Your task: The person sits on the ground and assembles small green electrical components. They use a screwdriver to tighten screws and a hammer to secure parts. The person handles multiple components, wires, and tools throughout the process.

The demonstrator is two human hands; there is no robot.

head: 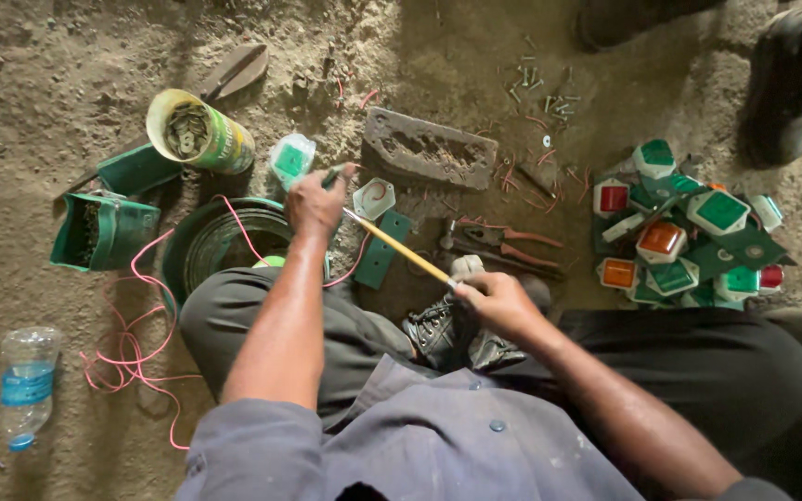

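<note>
1. Right hand, grip closed around a yellow-handled screwdriver, mid-frame.
2. Left hand, closed on a small green piece.
3. Pliers lie just right; a pile of green housings far right; a tin of screws upper left.

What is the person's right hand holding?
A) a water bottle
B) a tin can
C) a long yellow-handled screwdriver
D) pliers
C: the right hand grips the handle end of the screwdriver, whose tip reaches toward the left hand; the pliers lie on the ground.
</note>
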